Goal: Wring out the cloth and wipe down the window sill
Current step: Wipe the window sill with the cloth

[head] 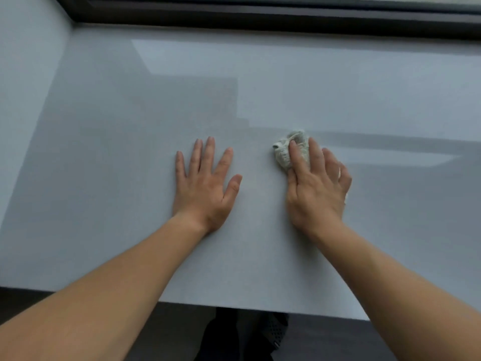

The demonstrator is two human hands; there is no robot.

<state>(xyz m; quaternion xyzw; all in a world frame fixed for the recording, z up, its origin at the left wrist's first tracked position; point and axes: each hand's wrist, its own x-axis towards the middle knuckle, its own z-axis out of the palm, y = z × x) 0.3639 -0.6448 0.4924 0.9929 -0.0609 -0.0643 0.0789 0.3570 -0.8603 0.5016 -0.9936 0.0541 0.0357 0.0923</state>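
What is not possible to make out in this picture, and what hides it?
Cloth, head view: mostly under the right hand; its full size is hidden.
Window frame, head view: cut off by the top edge.
Window sill, head view: right end cut off by the edge.
Dark shapes below the sill: too dark to identify.

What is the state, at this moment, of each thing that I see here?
left hand: open, flat on the window sill, holding nothing.
right hand: fingers fairly straight, pressing the cloth down.
cloth: bunched up, lying on the sill, mostly under the right hand.
window sill: bears both hands and the cloth.
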